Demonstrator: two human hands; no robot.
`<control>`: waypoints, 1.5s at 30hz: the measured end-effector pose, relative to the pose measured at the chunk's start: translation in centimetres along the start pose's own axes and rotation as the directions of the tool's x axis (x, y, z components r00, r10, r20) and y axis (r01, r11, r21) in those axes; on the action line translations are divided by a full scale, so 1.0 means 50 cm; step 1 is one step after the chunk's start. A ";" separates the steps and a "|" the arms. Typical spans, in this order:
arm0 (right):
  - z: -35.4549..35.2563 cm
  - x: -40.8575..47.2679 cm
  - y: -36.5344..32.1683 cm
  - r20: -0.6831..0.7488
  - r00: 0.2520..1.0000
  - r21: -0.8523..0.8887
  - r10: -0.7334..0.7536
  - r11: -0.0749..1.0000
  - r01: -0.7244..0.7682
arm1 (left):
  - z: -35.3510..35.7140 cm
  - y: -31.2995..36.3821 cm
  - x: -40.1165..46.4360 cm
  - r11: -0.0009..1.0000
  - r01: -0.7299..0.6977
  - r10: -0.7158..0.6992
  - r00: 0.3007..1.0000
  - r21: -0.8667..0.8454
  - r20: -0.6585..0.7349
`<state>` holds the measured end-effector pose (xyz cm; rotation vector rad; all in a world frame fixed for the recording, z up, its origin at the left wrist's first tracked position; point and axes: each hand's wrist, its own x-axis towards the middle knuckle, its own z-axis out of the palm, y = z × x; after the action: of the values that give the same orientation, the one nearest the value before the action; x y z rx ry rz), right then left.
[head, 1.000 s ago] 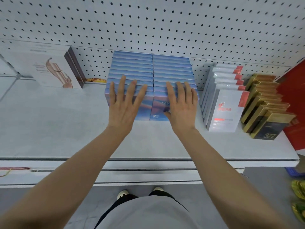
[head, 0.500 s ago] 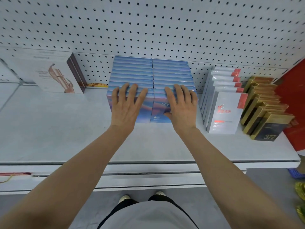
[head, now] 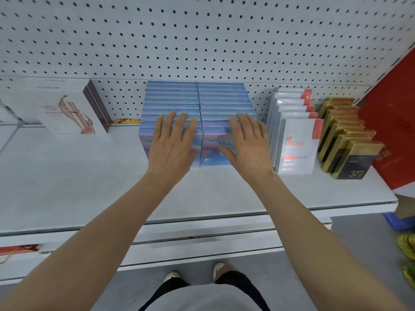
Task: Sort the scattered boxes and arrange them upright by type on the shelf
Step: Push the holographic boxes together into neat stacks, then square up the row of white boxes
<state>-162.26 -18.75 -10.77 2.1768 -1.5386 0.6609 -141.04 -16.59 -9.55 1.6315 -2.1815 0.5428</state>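
Two spread hands, left hand [head: 171, 143], right hand [head: 249, 142], flat on blue boxes [head: 221, 102], gold box [head: 357, 163] marked "377"

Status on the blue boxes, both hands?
Left hand and right hand open, flat on the front of the two blue box rows. Rows upright, side by side against the pegboard. Nothing blocking; white boxes stand just right.

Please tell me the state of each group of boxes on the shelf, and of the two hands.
blue boxes: upright, two rows side by side
white and red boxes: upright, one row
gold and black boxes: upright, one row
white boxes: upright, far left
left hand: open, flat on the blue boxes
right hand: open, flat on the blue boxes
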 end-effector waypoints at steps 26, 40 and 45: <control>-0.031 0.015 0.520 0.590 0.804 0.073 -0.077 0.996 0.042 | 0.146 0.544 0.249 0.819 0.463 -0.284 0.841 -0.340 0.460; 0.054 0.060 0.522 0.115 0.992 0.009 -0.050 0.999 0.049 | 0.189 0.527 0.321 0.523 0.586 -0.526 0.793 -0.619 0.306; 0.061 0.091 0.524 0.170 0.976 0.305 0.134 0.935 -0.182 | 0.209 0.504 0.366 0.246 0.642 -0.477 0.732 -0.726 0.486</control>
<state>-185.30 -32.31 -9.42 2.3976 -1.8062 0.8717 -170.79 -30.43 -11.58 1.6285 -1.2726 -0.8649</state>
